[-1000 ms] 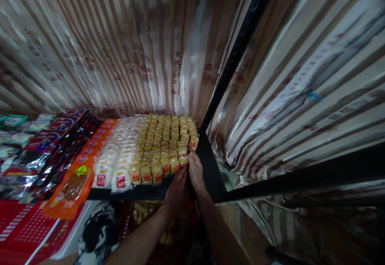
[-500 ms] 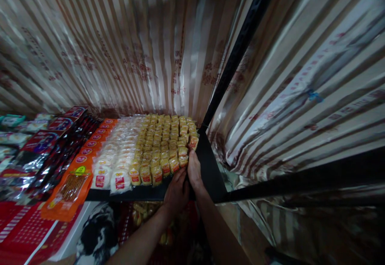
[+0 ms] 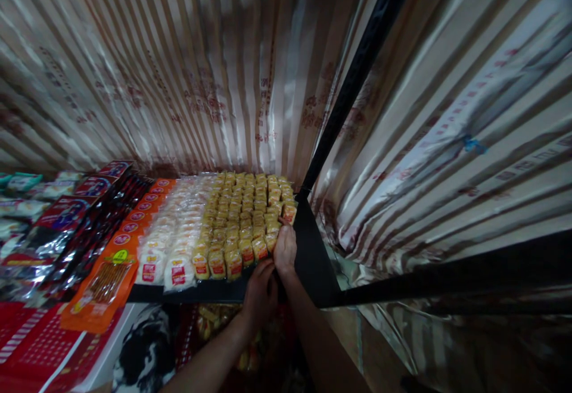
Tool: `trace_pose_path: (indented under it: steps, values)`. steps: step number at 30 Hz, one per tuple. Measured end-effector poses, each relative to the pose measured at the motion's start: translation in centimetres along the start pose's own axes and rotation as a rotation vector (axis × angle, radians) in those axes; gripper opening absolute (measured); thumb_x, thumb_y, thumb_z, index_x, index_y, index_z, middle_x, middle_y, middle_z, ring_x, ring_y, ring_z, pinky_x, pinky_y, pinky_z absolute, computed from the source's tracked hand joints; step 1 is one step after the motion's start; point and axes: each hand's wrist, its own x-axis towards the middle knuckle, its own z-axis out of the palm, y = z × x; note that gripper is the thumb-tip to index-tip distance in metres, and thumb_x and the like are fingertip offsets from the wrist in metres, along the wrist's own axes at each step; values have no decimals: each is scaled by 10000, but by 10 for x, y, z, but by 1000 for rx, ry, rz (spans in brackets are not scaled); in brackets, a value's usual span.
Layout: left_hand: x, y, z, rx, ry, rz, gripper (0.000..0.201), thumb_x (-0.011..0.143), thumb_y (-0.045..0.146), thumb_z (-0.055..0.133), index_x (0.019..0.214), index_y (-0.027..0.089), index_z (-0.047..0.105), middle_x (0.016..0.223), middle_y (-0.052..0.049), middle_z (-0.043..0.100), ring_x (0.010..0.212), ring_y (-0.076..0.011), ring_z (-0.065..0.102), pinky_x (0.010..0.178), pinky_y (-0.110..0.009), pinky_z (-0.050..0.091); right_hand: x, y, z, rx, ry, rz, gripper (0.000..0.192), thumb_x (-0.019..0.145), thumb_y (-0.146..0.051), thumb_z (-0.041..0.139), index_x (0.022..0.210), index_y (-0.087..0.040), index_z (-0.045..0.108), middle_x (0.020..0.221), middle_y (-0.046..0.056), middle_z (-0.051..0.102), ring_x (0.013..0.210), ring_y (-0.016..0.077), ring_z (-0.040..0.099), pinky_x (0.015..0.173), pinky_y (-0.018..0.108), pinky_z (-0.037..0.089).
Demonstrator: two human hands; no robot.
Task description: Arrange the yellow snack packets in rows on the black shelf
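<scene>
Rows of small yellow-wrapped snack packets (image 3: pixel 241 220) with red labels stand packed on a dark shelf (image 3: pixel 313 262). Against the right side of the front packets lies my right hand (image 3: pixel 285 249), its fingers stretched forward and touching the wrappers. Just below the front right corner of the rows is my left hand (image 3: pixel 260 290). Its fingers are curled close to the front packets and to my right hand; whatever they hold, if anything, is hidden. One yellow packet (image 3: pixel 289 212) sits slightly out of line at the right edge, beyond my right fingertips.
White snack packs (image 3: pixel 179 262), an orange pretzel-stick pack (image 3: pixel 107 280) and dark red packets (image 3: pixel 102 202) fill the shelf leftward. A black upright post (image 3: pixel 353 83) rises at the corner. Striped plastic sheeting (image 3: pixel 201 71) hangs behind. A red basket (image 3: pixel 40 333) stands lower left.
My right hand has shifted slightly left, over the front right packet's end. My left hand has dropped a little toward me, and its fingers are more curled.
</scene>
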Motion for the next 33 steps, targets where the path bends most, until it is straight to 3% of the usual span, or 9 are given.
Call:
trace_pose_path:
  steps: [3, 6, 9, 14, 18, 23, 27, 30, 33]
  values:
    - [16, 15, -30, 37, 123, 129, 313, 833, 95, 360, 989, 176, 619, 990, -81, 651, 957, -167, 605, 842, -331, 524, -1, 2, 2, 17, 13, -1, 546, 920, -466, 154, 1105, -154, 562, 1136, 133, 586, 1095, 205, 504, 996, 401, 357]
    - [62, 26, -59, 252, 205, 156, 343, 883, 181, 361, 1175, 172, 541, 1226, -90, 572, 1221, -210, 459, 1021, -414, 395, -2, 5, 4, 26, 18, -13, 522, 929, -450, 157, 1113, -158, 549, 1139, 129, 585, 1099, 207, 499, 995, 418, 359]
    - [115, 19, -67, 484, 20, 161, 459, 897, 293, 370, 1316, 111, 422, 1429, -119, 376, 1379, -249, 205, 1118, -472, 215, -2, 6, 5, 17, 15, -18, 520, 934, -433, 157, 1141, -143, 536, 1158, 139, 575, 1118, 212, 484, 1004, 428, 352]
    - [145, -15, -48, 636, -235, 34, 486, 916, 361, 312, 1265, 69, 482, 1334, -163, 486, 1315, -258, 352, 1105, -490, 210, -1, 9, 8, -23, 5, -65, 539, 932, -415, 167, 1241, -102, 479, 1268, 161, 511, 1219, 215, 421, 1055, 445, 306]
    - [142, -19, -48, 652, -256, 25, 477, 916, 344, 318, 1269, 66, 478, 1357, -158, 458, 1329, -261, 325, 1102, -487, 225, 0, 11, 10, -29, -24, -68, 540, 933, -399, 169, 1314, -108, 417, 1362, 153, 439, 1308, 216, 333, 1088, 473, 256]
    - [130, 15, -59, 595, -118, 127, 454, 906, 304, 352, 1248, 41, 494, 1360, -192, 445, 1329, -277, 321, 1113, -475, 232, 0, 16, 11, 0, -93, -9, 546, 926, -433, 173, 1330, -151, 406, 1369, 116, 444, 1329, 202, 307, 1108, 455, 236]
    - [77, 23, -47, 410, -150, 346, 434, 860, 170, 379, 1281, 133, 479, 1340, -110, 493, 1316, -233, 348, 1103, -431, 301, 0, 23, 11, 0, -117, 2, 547, 917, -451, 196, 1326, -157, 409, 1347, 108, 472, 1301, 203, 357, 1090, 440, 279]
    - [32, 8, -28, 389, -139, 325, 557, 779, 13, 331, 1324, 95, 411, 1389, -136, 425, 1345, -230, 295, 1053, -415, 383, 0, 23, 9, 37, -110, 25, 569, 911, -484, 197, 1320, -162, 426, 1349, 100, 476, 1300, 198, 361, 1095, 417, 273]
    - [9, -3, -12, 448, -123, 313, 564, 738, -22, 345, 1295, 32, 411, 1350, -185, 448, 1316, -259, 339, 1007, -423, 429, 1, 17, 6, 133, -107, 123, 610, 900, -541, 170, 1325, -190, 433, 1377, 74, 454, 1303, 186, 361, 1109, 392, 246]
